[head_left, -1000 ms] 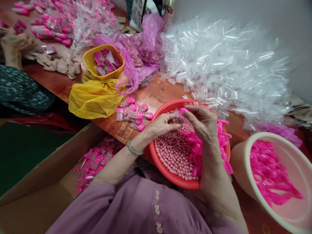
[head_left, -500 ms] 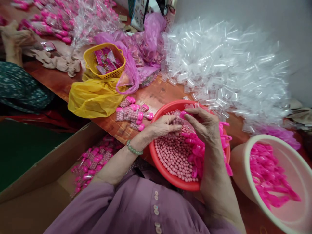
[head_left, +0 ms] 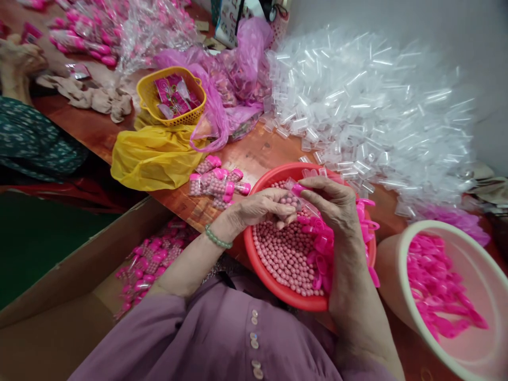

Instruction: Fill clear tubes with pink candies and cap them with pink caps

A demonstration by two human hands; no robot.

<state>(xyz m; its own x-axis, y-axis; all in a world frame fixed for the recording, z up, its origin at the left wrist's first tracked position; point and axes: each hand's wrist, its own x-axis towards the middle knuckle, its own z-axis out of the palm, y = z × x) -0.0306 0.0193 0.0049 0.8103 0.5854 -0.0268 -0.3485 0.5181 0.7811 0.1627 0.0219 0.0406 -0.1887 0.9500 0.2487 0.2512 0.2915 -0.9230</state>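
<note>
My left hand (head_left: 260, 208) grips a small clear tube (head_left: 291, 200) with pink balls inside. The fingers of my right hand (head_left: 331, 201) pinch a bright pink cap (head_left: 297, 188) at the tube's far end; whether it is seated there I cannot tell. Both hands are over a red basin (head_left: 286, 302) of loose pink balls (head_left: 283, 256). Pink plastic caps (head_left: 323, 241) lie in its right side, partly hidden by my right forearm. Several filled, capped tubes (head_left: 220, 185) lie on the table left of the basin.
Clear empty tubes (head_left: 369, 106) are heaped at the back right. A white tub (head_left: 400, 275) holds pink plastic pieces. Left stand a yellow basket (head_left: 145, 98), a yellow bag (head_left: 153, 161) and a cardboard box (head_left: 75, 264) with filled tubes. A co-worker's hand (head_left: 18, 61) is far left.
My left fingers have curled further round the tube, and more of its balls show. My right hand stays at the cap. The co-worker's hand has shifted slightly left.
</note>
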